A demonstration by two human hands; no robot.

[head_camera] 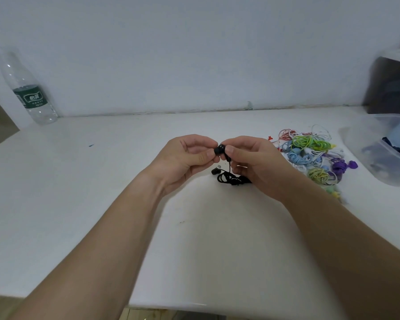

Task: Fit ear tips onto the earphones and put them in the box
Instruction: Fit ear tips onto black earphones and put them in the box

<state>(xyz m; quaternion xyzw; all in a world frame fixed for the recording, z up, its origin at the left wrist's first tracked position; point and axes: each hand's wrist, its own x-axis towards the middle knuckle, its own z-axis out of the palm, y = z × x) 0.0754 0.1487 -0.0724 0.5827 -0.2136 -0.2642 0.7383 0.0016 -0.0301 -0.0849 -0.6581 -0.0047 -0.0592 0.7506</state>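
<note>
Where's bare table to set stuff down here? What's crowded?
Free: the wide stretch of table between the bottle and the left hand; the near patch between the forearms, to the front edge. Crowded: beyond the right hand, the coloured earphone pile beside the clear box; the black cable lies below the hands, which pinch the black earbud.

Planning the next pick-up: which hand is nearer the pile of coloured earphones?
Right. The right hand sits just left of the pile; the left hand is farther left, past the black earbud both pinch.
</note>
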